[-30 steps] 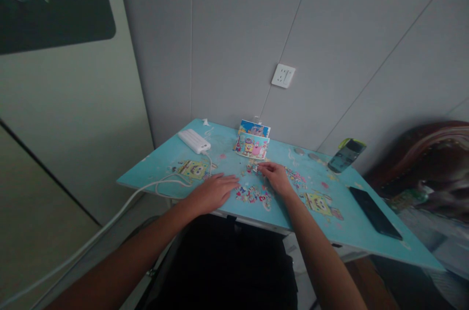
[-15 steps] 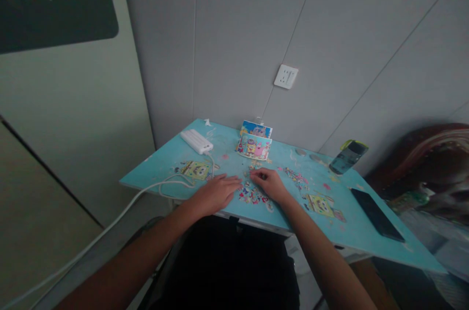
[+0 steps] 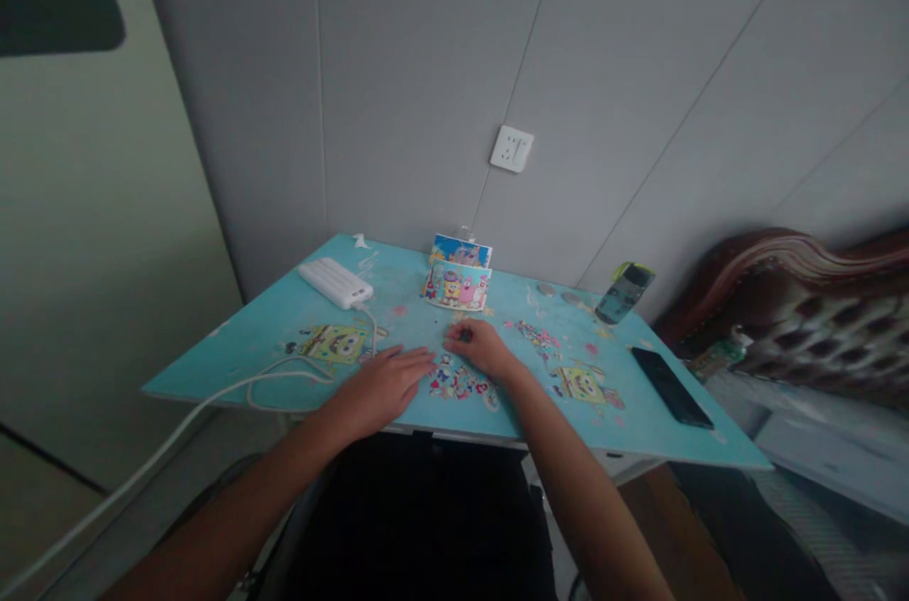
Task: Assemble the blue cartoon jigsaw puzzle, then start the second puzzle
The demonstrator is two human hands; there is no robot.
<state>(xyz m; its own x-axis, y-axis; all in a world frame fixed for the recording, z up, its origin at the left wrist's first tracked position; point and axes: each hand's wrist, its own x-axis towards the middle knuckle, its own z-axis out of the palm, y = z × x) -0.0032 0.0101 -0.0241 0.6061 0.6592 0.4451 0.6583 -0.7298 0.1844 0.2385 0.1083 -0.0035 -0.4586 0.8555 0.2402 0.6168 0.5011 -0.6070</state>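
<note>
My left hand (image 3: 383, 385) lies flat on the light blue table, palm down and fingers stretched out. Its fingertips reach the left edge of a loose heap of tiny colourful pieces (image 3: 458, 383). Just beyond that heap, my right hand (image 3: 481, 347) rests low over the table with thumb and fingers pinched together. Whatever is between those fingertips is too small to name. Behind the hands stand two cartoon picture cards (image 3: 458, 287), one in front of the other. A second scatter of small pieces (image 3: 536, 336) lies to the right of my right hand.
A white power bank (image 3: 333, 282) with a white cable (image 3: 284, 375) sits at the table's left. At the right are a propped phone (image 3: 623, 295) and a black tablet-like slab (image 3: 671, 386). Cartoon prints decorate the table (image 3: 418, 426). A grey wall rises behind.
The head view has turned right, so everything sits further left in the picture. My left hand keeps its place on the table; my right hand stays pinched, slightly further from the near heap.
</note>
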